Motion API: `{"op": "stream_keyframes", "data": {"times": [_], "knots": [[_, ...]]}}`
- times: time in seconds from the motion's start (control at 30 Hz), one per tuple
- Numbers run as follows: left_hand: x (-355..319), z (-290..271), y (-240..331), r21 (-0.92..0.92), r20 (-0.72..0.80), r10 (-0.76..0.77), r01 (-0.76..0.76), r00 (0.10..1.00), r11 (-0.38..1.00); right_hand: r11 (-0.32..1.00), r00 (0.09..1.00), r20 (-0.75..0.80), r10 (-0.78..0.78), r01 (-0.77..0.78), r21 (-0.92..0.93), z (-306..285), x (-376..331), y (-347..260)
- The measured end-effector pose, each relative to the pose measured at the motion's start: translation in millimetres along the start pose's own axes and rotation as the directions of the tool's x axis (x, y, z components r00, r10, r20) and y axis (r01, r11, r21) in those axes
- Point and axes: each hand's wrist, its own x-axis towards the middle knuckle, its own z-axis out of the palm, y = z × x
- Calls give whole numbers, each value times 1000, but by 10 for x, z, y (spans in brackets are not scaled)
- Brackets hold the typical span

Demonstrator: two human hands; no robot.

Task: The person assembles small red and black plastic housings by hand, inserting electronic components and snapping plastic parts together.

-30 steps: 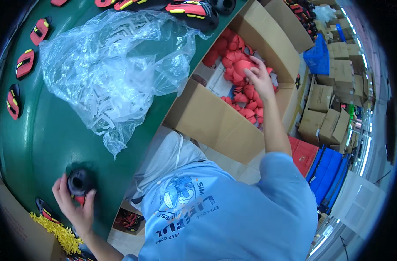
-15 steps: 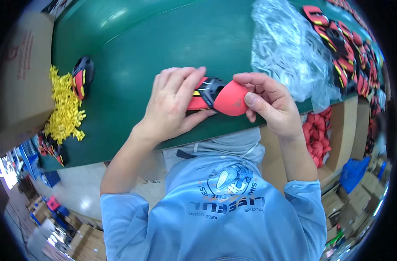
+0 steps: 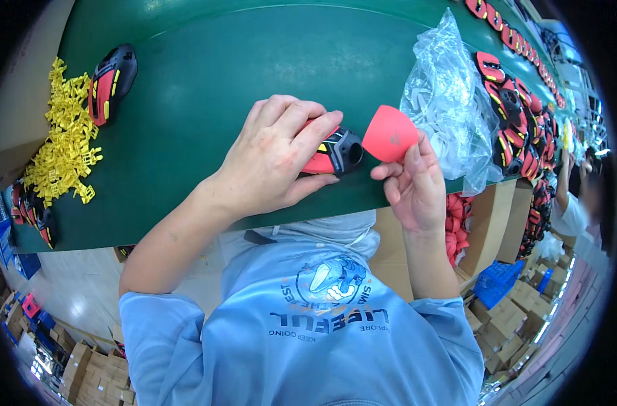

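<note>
My left hand [image 3: 268,155] is wrapped over a red and black plastic housing [image 3: 344,150] with yellow accents, and its covered end is hidden under the palm. The black end, with a round dark hollow in it, sticks out to the right past my fingers. In my right hand [image 3: 419,186], a smooth red curved cover [image 3: 390,134] is pinched at its lower right edge between thumb and fingers. A narrow gap separates this cover from the black end of the housing.
Small yellow plastic clips [image 3: 61,145] lie heaped at left beside another red and black housing [image 3: 109,84]. A clear plastic bag [image 3: 447,101] of pale parts rests at right, near piled housings [image 3: 515,125]. Below the green table's [image 3: 254,61] edge, a carton [image 3: 490,227] stands by red covers [image 3: 457,227].
The red cover has come away from the black end of the housing and turned in my right hand. My left hand keeps its hold. The view has shifted, bringing another person in at right.
</note>
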Motion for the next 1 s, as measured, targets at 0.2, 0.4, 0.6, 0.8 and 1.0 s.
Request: {"op": "stream_keyframes", "data": {"times": [0.2,0.4,0.6,0.8,1.0], "knots": [[22,42,16,0,-34,12,-12,999,1000,765,982,-76,-173,86,-638,97,-85,129],[12,66,43,57,-22,29,-28,999,998,30,931,224,-289,242,-970,230,6,-64],[-1,33,46,64,-13,60,-59,998,996,-138,802,530,-276,512,-848,44,166,25],[-42,36,39,83,37,61,-63,997,995,-172,804,561,-195,535,-827,19,191,-56],[0,56,66,73,77,106,-111,991,991,-204,788,601,-137,571,-795,-39,250,-151]]}}
